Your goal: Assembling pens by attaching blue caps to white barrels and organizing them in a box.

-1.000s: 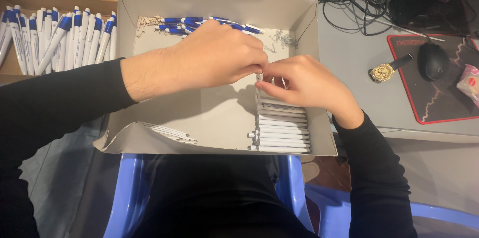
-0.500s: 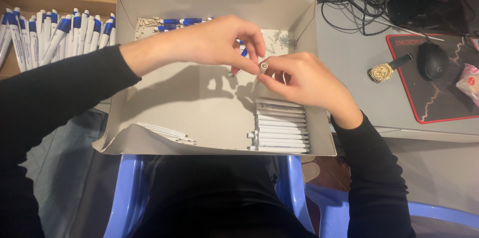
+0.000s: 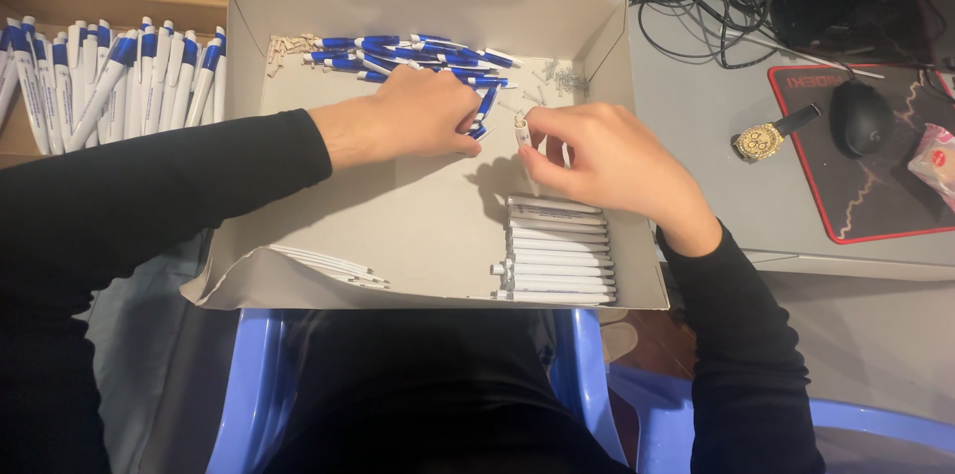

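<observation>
White pen barrel pinched by right hand; left hand fingers curled on blue caps.

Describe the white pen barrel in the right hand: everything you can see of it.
The white pen barrel is a slim tube, plastic by its look, pinched in the right hand and standing roughly upright over the cardboard tray. Its open top end faces the camera; fingers hide its lower part. The left hand is close beside it but not touching, among the blue pen parts.
</observation>
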